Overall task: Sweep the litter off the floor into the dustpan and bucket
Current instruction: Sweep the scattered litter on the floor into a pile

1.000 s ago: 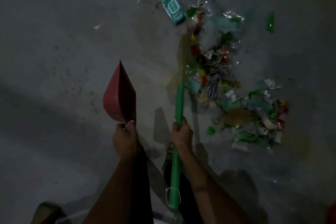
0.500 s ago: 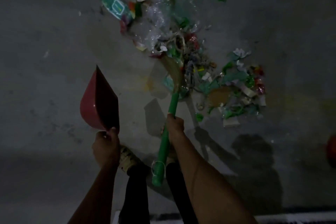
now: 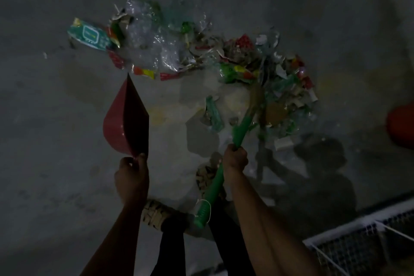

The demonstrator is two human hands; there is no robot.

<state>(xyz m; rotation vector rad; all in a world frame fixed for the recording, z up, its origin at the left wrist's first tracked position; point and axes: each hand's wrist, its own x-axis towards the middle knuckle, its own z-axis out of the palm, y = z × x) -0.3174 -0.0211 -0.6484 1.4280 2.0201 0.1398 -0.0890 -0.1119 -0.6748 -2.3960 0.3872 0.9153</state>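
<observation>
While the right hand [image 3: 235, 157] grips the green broom handle [image 3: 240, 124], litter [image 3: 190, 51] lies scattered beyond its fingers; the left hand [image 3: 132, 175] pinches a red dustpan [image 3: 118, 125] held off the floor, so light plastic could skid past it.

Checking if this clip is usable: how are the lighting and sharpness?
Head view: dim and murky overall; a brighter patch of floor sits by the litter; a hard shadow of the person falls lower right; broom head looks smeared; edges bend, wide-angle.
</observation>
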